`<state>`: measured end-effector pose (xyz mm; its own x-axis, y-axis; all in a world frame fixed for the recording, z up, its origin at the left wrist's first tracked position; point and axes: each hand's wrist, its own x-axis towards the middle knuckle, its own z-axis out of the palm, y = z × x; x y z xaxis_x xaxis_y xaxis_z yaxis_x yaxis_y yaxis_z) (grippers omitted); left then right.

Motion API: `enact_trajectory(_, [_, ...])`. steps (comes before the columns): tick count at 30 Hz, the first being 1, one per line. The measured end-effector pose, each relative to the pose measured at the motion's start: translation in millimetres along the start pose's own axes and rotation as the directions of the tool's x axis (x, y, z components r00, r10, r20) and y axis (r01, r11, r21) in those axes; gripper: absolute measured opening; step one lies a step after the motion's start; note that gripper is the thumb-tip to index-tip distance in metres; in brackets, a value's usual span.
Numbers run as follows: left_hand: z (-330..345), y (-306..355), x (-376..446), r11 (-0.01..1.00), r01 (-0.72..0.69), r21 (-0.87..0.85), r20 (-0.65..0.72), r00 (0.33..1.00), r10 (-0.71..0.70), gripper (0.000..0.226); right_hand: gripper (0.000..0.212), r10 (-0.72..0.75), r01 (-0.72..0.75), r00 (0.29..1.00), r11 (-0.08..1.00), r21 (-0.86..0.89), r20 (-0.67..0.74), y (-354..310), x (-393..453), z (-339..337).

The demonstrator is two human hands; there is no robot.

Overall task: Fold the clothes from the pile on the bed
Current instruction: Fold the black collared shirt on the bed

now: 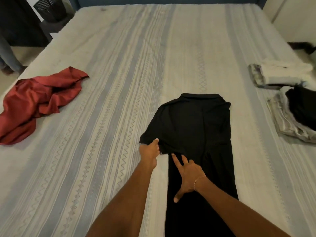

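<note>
A black polo shirt (193, 127) lies lengthwise on the striped bed cover (111, 82), collar toward the headboard, with its right side already turned in along a straight edge. The person's left hand (149, 152) pinches the hem of the left sleeve, its fingers curled round the cloth. The right hand (187, 175) rests flat on the shirt's body just beside it, fingers spread and straight, pressing the fabric to the bed.

Judging from this, the step in hand is turning the left sleeve inward, and several things could spoil it. If the right hand lifts or slides, the shirt's body would likely drag along with the sleeve and the crease would run crooked. If the left hand's pinch takes only the top layer, the underside could bunch beneath the fold. A hard pull could also shift the whole shirt and undo the tidy right edge. The soft bed cover may wrinkle under the pressing hand and pull the shirt askew.

A crumpled red garment (39, 100) waits unfolded at the left of the bed, well apart. Folded clothes (280, 74) sit in stacks at the right edge, near enough that a wide sweep of the arm could knock them.
</note>
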<state>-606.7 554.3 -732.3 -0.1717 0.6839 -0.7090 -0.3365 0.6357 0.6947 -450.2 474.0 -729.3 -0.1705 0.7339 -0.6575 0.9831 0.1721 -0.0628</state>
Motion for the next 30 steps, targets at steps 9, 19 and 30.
enact_trajectory(9, [55,46,9,0.954,-0.245,0.171,0.091,0.968,0.232,0.006,0.109,-0.098,0.004,0.983,0.855,0.519,0.153,28,1,-49])
enact_trajectory(19, [143,48,9,0.611,-0.628,0.481,0.545,0.761,0.352,0.026,0.071,0.387,0.095,0.922,-0.26,0.961,0.014,104,71,-123])
enact_trajectory(30, [146,13,84,-0.014,-0.647,0.763,0.586,0.682,0.439,0.057,0.053,0.655,0.061,0.7,0.342,0.938,-0.285,131,82,-96])
